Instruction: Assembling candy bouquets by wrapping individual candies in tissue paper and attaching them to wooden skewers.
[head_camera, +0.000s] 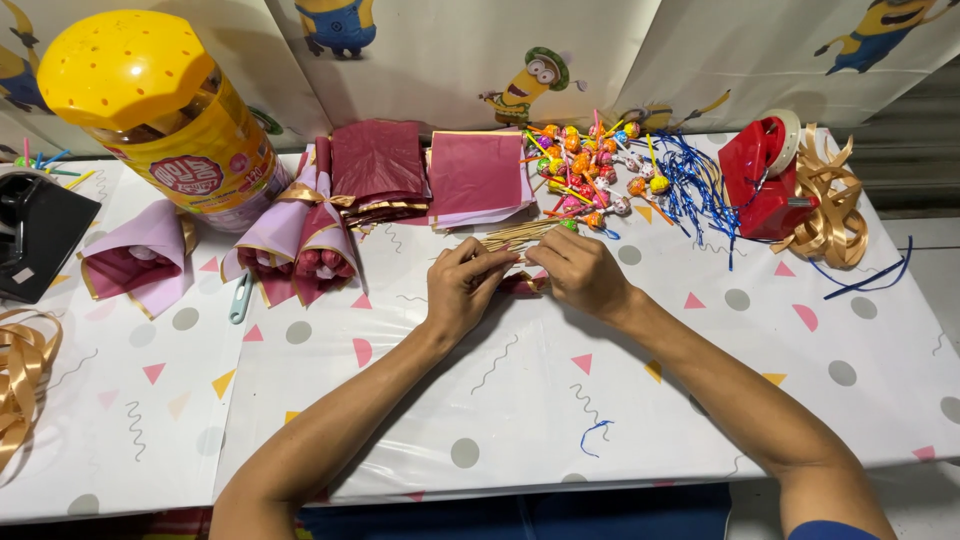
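Both hands at table centre, working a bunch of sticks (515, 236). Left hand (462, 290) and right hand (580, 272) have fingers curled shut around the lower end of the bunch, touching each other; stick tips fan out up-left toward the paper. Something dark red shows between the palms, can't tell what. Done so far, judging by layout: two wrapped bouquets (300, 245), (135, 262) lie finished at left. Left to do, likely plenty: lollipop pile (590, 170) untouched behind the hands, stack of maroon paper (475, 175) and folded sheets (380, 165) beside it, blue ties (695, 185), gold ribbon (825, 205) by the red tape dispenser (760, 180). Yellow-lidded jar (160, 110) lies tilted at far left. Table (500, 400) has a white cloth with dots, triangles and squiggles; cartoon-print sheet as backdrop.
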